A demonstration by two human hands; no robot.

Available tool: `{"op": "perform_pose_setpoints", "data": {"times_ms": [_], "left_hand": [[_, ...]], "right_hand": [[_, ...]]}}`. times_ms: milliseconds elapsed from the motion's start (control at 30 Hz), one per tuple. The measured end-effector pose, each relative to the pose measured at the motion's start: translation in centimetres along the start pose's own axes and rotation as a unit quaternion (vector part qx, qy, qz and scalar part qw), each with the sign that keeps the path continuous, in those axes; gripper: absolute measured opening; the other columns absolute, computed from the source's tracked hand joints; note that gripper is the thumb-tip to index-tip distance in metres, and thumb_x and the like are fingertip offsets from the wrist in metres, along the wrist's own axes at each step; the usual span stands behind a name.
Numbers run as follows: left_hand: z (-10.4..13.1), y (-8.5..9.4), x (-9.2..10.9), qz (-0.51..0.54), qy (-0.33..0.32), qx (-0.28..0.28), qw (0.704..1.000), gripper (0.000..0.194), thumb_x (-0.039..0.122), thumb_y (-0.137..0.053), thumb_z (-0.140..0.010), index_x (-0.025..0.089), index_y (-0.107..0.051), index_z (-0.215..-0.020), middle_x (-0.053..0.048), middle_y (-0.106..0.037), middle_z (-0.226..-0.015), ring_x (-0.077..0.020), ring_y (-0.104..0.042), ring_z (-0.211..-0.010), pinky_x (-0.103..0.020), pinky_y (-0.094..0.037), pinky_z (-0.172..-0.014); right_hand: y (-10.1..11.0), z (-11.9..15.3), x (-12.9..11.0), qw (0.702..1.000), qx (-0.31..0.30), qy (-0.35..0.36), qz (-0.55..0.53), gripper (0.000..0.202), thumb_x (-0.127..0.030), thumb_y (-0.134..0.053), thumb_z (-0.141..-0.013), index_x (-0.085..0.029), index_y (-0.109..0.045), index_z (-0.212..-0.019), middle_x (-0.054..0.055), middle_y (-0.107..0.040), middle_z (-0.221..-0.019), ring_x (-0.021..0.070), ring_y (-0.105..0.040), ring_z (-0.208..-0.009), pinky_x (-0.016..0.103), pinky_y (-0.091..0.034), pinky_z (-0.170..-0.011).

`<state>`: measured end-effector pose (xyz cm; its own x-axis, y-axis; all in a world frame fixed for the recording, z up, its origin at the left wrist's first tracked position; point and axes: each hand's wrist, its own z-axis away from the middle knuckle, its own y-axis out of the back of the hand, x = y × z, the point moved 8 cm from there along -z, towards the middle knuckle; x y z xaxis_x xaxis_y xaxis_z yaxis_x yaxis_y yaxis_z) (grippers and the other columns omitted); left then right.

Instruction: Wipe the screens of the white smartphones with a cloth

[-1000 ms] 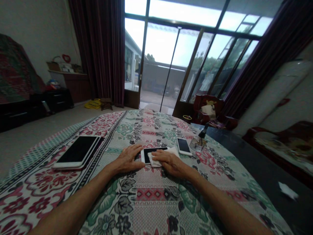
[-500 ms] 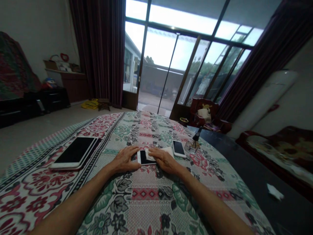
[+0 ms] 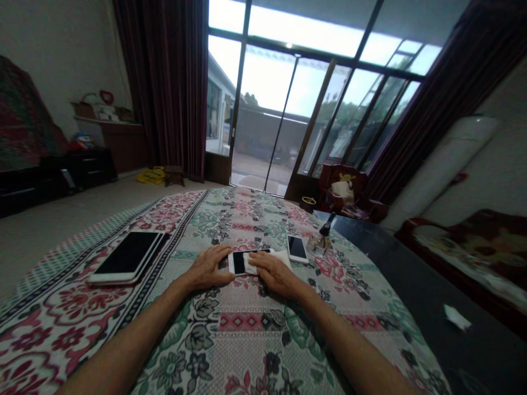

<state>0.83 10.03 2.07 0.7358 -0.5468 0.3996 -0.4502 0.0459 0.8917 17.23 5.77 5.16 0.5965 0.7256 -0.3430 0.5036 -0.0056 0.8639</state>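
Observation:
A white smartphone (image 3: pixel 237 264) with a dark screen lies flat on the flowered tablecloth (image 3: pixel 247 299), its long side running left to right. My left hand (image 3: pixel 208 267) grips its left end, fingers at the far edge and thumb at the near edge. Under the fingers of my right hand (image 3: pixel 276 274) is a white tissue (image 3: pixel 248 267), pressed onto the phone's screen. Part of the tissue shows beyond that hand, and the hand covers much of the phone's right part. To the right, a second white phone (image 3: pixel 297 249) lies face up.
Larger white devices with dark screens (image 3: pixel 127 252) lie stacked on the left. A glass dish (image 3: pixel 319 244) with a black object (image 3: pixel 328 225) in it stands at the right. Crumpled white paper (image 3: pixel 457 318) rests on the dark surface to the right. Glass doors are ahead.
My right hand, with the tissue, has shifted slightly on the screen, and more of the phone's far edge shows. My left hand keeps its grip. The view has shifted slightly.

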Motion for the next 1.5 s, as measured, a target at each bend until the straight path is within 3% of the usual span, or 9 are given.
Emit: {"op": "perform_pose_setpoints", "data": {"times_ms": [300, 500, 733, 833, 1100, 1233, 1367, 1500], "left_hand": [[-0.4, -0.1, -0.6, 0.022, 0.026, 0.024, 0.999, 0.068, 0.038, -0.065, -0.068, 0.016, -0.053, -0.132, -0.013, -0.05, -0.143, -0.0316, -0.044, -0.132, -0.045, -0.031, -0.113], [-0.2, 0.4, -0.8, 0.054, 0.021, 0.049, 0.997, 0.067, 0.028, -0.064, -0.06, 0.016, -0.058, -0.126, -0.011, -0.056, -0.137, -0.0328, -0.048, -0.128, -0.041, -0.036, -0.112], [-0.1, 0.1, -0.9, 0.034, 0.013, 0.032, 0.999, 0.069, 0.03, -0.062, -0.062, 0.017, -0.054, -0.13, -0.011, -0.053, -0.139, -0.0317, -0.045, -0.131, -0.042, -0.033, -0.113], [-0.1, 0.1, -1.0, 0.025, 0.021, 0.031, 0.999, 0.07, 0.03, -0.062, -0.062, 0.018, -0.054, -0.13, -0.011, -0.053, -0.139, -0.0329, -0.045, -0.131, -0.043, -0.033, -0.113], [-0.1, 0.5, -0.3, 0.018, 0.016, 0.023, 0.999, 0.064, 0.03, -0.061, -0.065, 0.017, -0.056, -0.128, -0.011, -0.055, -0.137, -0.0321, -0.047, -0.129, -0.042, -0.035, -0.112], [0.0, 0.2, -0.4, 0.019, 0.036, 0.006, 0.999, 0.072, 0.042, -0.062, -0.072, 0.014, -0.047, -0.137, -0.016, -0.046, -0.146, -0.0323, -0.041, -0.135, -0.046, -0.03, -0.113], [0.1, 0.1, -0.3, 0.008, 0.035, -0.003, 0.999, 0.075, 0.05, -0.061, -0.076, 0.012, -0.044, -0.138, -0.017, -0.04, -0.15, -0.0312, -0.035, -0.139, -0.046, -0.027, -0.115], [0.1, 0.1, -0.5, 0.01, 0.028, -0.005, 1.0, 0.074, 0.05, -0.064, -0.074, 0.011, -0.047, -0.136, -0.017, -0.041, -0.149, -0.0308, -0.037, -0.138, -0.044, -0.028, -0.114]], "right_hand": [[-0.6, -2.5, 3.9, 0.996, 0.052, -0.058, 0.039, 0.039, -0.012, -0.042, -0.087, -0.02, -0.066, -0.116, 0.009, -0.065, -0.124, 0.021, -0.058, -0.117, 0.041, -0.045, -0.103], [-1.5, -0.9, 1.7, 0.996, 0.048, -0.035, 0.063, 0.04, -0.015, -0.041, -0.09, -0.014, -0.06, -0.125, 0.014, -0.055, -0.137, 0.0244, -0.047, -0.13, 0.047, -0.036, -0.111], [-0.9, 3.0, -2.1, 0.999, 0.003, -0.007, 0.042, 0.042, -0.017, -0.04, -0.093, -0.018, -0.054, -0.132, 0.011, -0.051, -0.142, 0.0245, -0.042, -0.134, 0.049, -0.035, -0.111], [-0.6, 3.0, -1.7, 0.999, -0.001, -0.01, 0.032, 0.041, -0.018, -0.039, -0.093, -0.017, -0.057, -0.131, 0.012, -0.053, -0.14, 0.0244, -0.043, -0.133, 0.05, -0.035, -0.111], [-0.2, -0.6, 2.3, 0.999, 0.033, -0.042, 0.006, 0.039, -0.017, -0.041, -0.09, -0.016, -0.064, -0.121, 0.013, -0.059, -0.133, 0.0236, -0.052, -0.126, 0.048, -0.037, -0.11], [-0.6, -1.1, 3.2, 0.997, 0.045, -0.058, 0.0, 0.04, -0.016, -0.04, -0.09, -0.012, -0.064, -0.121, 0.016, -0.057, -0.134, 0.0243, -0.051, -0.127, 0.049, -0.034, -0.111], [-0.8, -1.0, 2.9, 0.997, 0.045, -0.056, 0.014, 0.039, -0.015, -0.041, -0.09, -0.014, -0.063, -0.123, 0.016, -0.055, -0.136, 0.0242, -0.049, -0.129, 0.05, -0.034, -0.112], [-0.6, 0.8, 0.8, 0.998, 0.032, -0.038, 0.037, 0.041, -0.017, -0.041, -0.092, -0.018, -0.057, -0.13, 0.013, -0.053, -0.139, 0.0237, -0.044, -0.133, 0.05, -0.032, -0.113]]}}
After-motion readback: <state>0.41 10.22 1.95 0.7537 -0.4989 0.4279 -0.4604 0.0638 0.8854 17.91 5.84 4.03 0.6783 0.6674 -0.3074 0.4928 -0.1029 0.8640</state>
